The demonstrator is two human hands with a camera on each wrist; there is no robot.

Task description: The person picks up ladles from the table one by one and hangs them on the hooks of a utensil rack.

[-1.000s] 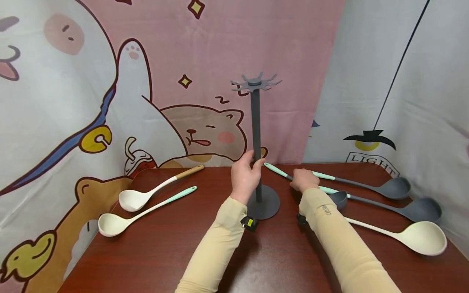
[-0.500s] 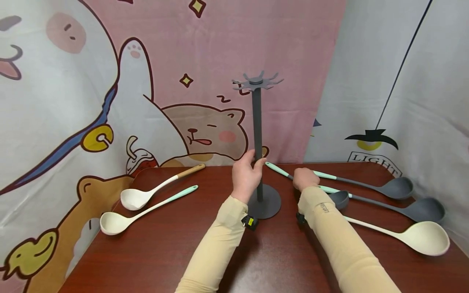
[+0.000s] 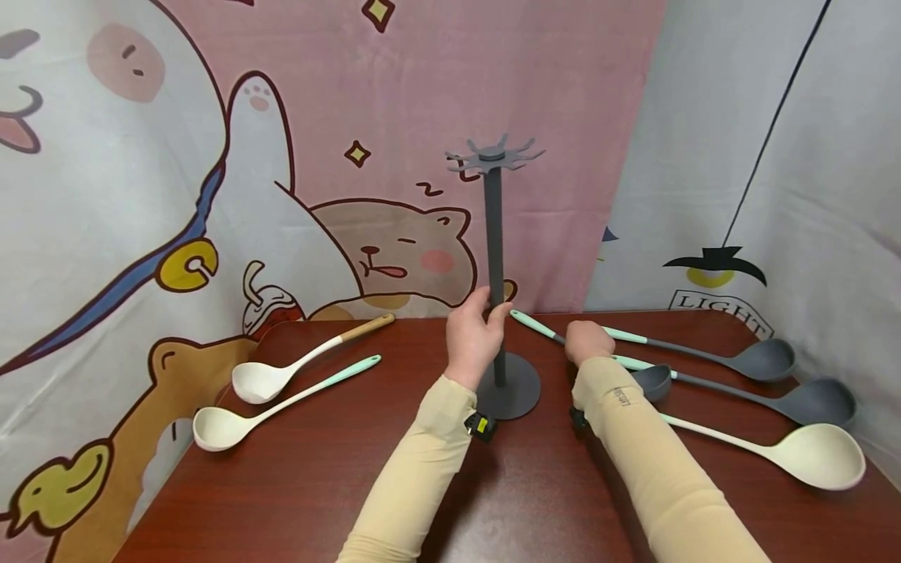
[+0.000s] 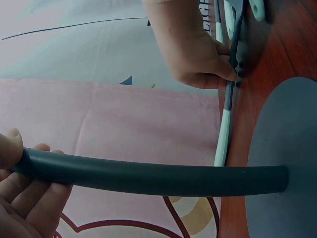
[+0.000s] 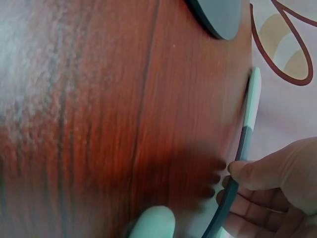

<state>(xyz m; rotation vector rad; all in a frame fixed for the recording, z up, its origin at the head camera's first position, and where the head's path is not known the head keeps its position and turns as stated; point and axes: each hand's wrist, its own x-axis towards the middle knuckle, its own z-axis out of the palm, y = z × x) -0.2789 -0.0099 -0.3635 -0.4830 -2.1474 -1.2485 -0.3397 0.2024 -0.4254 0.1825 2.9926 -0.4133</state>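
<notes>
A dark grey utensil stand with a round base and a ring of hooks on top stands upright mid-table. My left hand grips its pole, thumb on one side and fingers on the other, as the left wrist view shows. To the right of the stand, my right hand pinches the grey shaft of a ladle between thumb and fingers. The mint handle end of that ladle points toward the back of the stand. Its small dark bowl shows beside my right wrist; the hand covers part of the shaft.
On the right lie two dark grey ladles with mint handles and a large cream ladle. A white ladle with a tan handle and a cream ladle with a mint handle lie left. Printed cloth hangs behind the table.
</notes>
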